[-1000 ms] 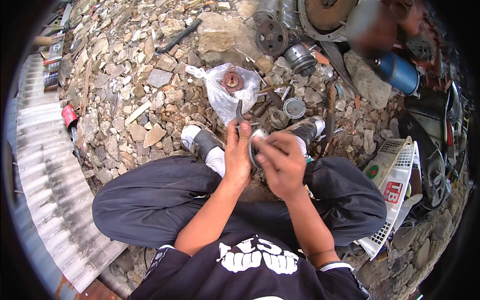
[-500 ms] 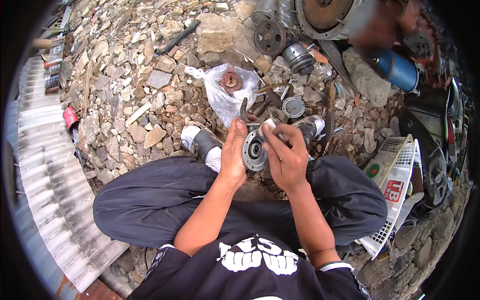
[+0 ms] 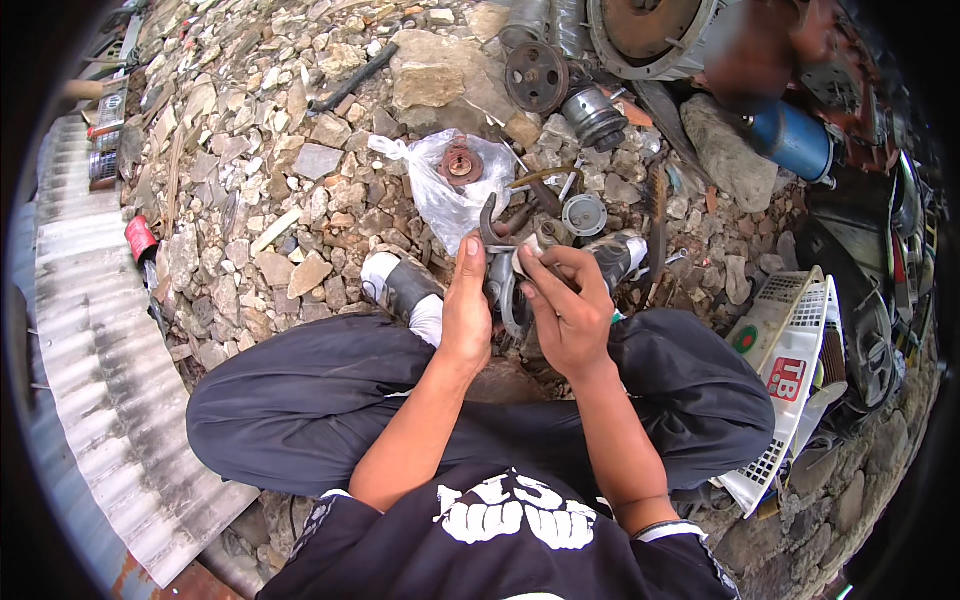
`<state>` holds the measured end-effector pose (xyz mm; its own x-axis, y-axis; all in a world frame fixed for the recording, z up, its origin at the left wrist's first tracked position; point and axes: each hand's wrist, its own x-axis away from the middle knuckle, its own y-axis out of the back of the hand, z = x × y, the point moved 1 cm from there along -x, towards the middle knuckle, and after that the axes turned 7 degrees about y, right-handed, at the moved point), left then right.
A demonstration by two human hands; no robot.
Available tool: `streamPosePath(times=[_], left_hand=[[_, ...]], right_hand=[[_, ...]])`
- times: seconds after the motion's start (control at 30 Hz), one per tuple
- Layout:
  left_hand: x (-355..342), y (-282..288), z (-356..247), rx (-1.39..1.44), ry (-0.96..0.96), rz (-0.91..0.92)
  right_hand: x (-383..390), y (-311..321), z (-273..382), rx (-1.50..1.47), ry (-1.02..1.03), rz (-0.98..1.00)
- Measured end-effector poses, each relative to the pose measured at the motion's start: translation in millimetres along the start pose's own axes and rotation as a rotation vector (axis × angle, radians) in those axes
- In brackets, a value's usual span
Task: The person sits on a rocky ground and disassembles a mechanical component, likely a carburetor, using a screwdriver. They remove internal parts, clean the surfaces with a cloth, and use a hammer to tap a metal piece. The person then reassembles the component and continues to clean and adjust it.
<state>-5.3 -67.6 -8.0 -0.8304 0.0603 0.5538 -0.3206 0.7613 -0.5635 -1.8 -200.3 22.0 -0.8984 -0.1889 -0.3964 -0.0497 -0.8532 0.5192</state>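
Observation:
Between my knees, my left hand is wrapped round a grey round metal flange part, now seen nearly edge-on. A curved hook-shaped metal arm shows just past its fingertips; whether it joins the flange I cannot tell. My right hand pinches a small folded whitish piece, cloth or paper, against the upper edge of the metal. Beyond my hands lies a clear plastic bag with a rusty round part on or in it. Right of that rests a small grey disc.
Loose stones cover the ground. Corrugated sheeting runs along the left, near a red can. A white plastic crate stands right of my knee. Farther right are a blue cylinder, a pulley wheel and a ribbed metal part.
The flange has turned from facing me to nearly edge-on. My left fingers have straightened upward along it, and my right hand stays at its upper edge with the whitish piece.

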Motion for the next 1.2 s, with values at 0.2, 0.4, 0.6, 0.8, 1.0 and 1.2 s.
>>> streamPosePath(times=[0.2,0.4,0.6,0.8,1.0,1.2], left_hand=[[4.3,-2.0,-13.6,0.021,0.029,0.071],[1.8,-3.9,-19.5,-0.252,-0.109,0.033],[0.4,-3.0,-15.8,-0.106,-0.055,-0.025],[-3.6,-0.1,-16.9,-0.025,-0.101,-0.043],[-3.2,1.0,-22.3,0.089,-0.101,-0.115],[-1.8,2.6,-16.0,0.105,-0.166,-0.102]], right_hand=[[11.8,-0.2,-21.9,-0.230,-0.332,-0.044],[17.7,-2.6,-29.2,-0.744,-0.812,-0.218],[19.1,-1.4,-40.9,-0.630,-0.754,-0.225],[18.5,7.2,-40.8,-0.519,-0.598,-0.274],[11.9,14.4,-13.2,-0.043,-0.062,-0.205],[6.9,-0.5,6.7,0.139,0.010,-0.026]])
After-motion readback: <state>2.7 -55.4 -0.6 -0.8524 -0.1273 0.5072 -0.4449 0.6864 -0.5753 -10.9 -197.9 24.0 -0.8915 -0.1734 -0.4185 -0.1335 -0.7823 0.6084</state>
